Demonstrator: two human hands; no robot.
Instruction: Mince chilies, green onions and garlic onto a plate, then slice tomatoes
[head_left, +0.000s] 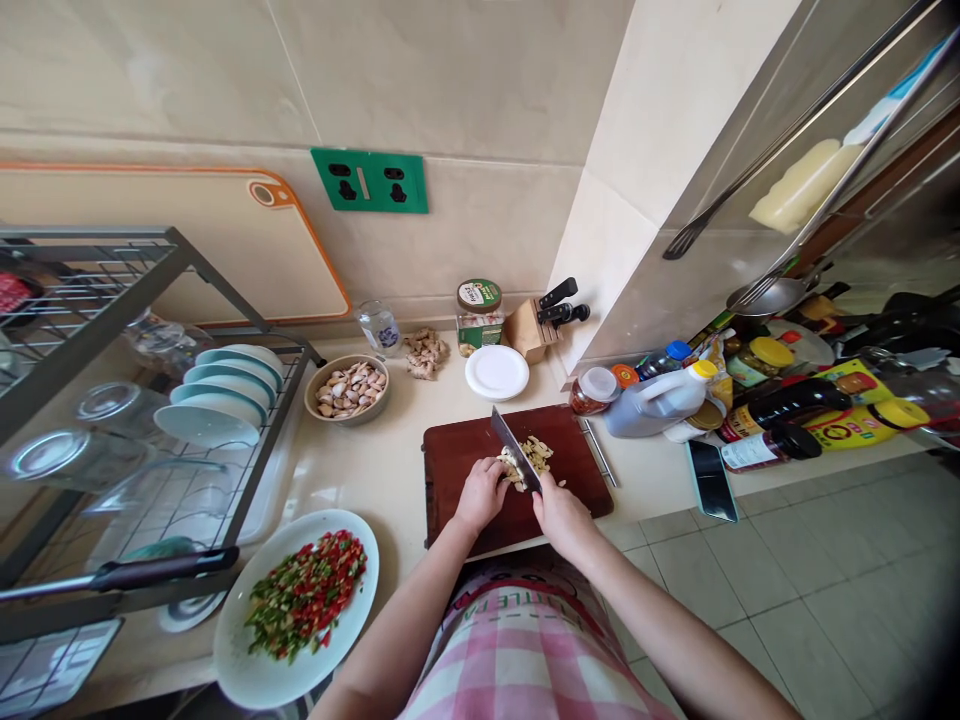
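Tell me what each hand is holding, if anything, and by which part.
The right hand grips the knife by its handle. The left hand is at the pale slices beside the knife; whether it grips any cannot be told.

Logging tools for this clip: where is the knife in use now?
In the head view, the knife is just right of centre, in the right hand over the brown cutting board, with pale chopped pieces on both sides.
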